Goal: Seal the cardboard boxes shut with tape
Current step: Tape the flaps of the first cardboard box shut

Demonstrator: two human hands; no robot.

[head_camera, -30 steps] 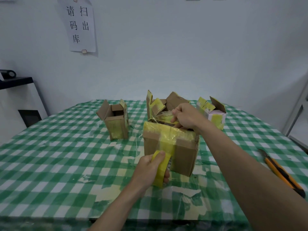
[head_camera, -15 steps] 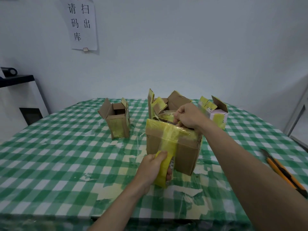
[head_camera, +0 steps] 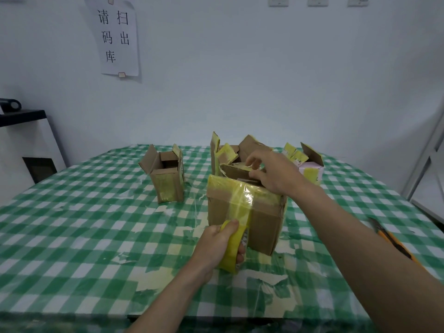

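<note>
A brown cardboard box (head_camera: pixel 262 227) stands in the middle of the checked table, with a strip of yellow tape (head_camera: pixel 240 198) running over its top and down its near face. My left hand (head_camera: pixel 216 243) grips the yellow tape roll (head_camera: pixel 231 251) against the bottom of that face. My right hand (head_camera: pixel 271 174) rests on the far top edge of the box and pinches a flap there. Behind it stands an open box (head_camera: pixel 228 155) with raised flaps. Another open brown box (head_camera: pixel 167 179) stands to the left, and a pink and yellow one (head_camera: pixel 310 169) to the right.
An orange utility knife (head_camera: pixel 394 243) lies on the table at the right. The green checked tablecloth (head_camera: pixel 84 224) carries scraps of old tape near the front edge. A white cabinet (head_camera: pixel 24 145) stands at the left, and a paper sign (head_camera: pixel 117 34) hangs on the wall.
My right hand has shifted on the box top and lifted a flap at the far edge. My left hand stays on the tape roll at the box's near face.
</note>
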